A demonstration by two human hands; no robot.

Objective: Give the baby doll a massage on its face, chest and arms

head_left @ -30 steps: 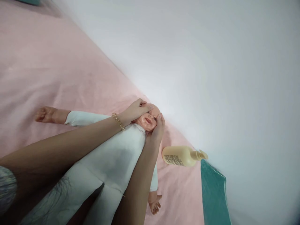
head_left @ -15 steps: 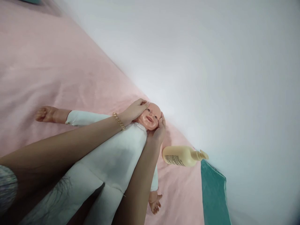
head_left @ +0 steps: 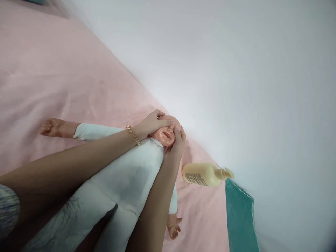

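A baby doll (head_left: 141, 164) with a white cloth body lies on its back, its plastic head pointing away from me. My left hand (head_left: 152, 123), with a gold chain bracelet at the wrist, cups one side of the doll's head. Its thumb lies across the brow. Around the other side curves my right hand (head_left: 179, 141), thumb pressed by the eye. Both thumbs cover the doll's eyes, while its red mouth shows between my hands. The fingers behind the head are partly hidden.
A yellow pump bottle (head_left: 202, 174) lies on its side right of the doll, on a pink sheet (head_left: 89, 80). Green material (head_left: 240, 217) shows past the sheet's right edge. Beyond is a plain white surface (head_left: 223, 77). A dark teal item (head_left: 36, 1) is at the top left.
Both thumbs have slid inward from the sides of the doll's head onto its brow and eyes. The doll's body and the bottle stay put.
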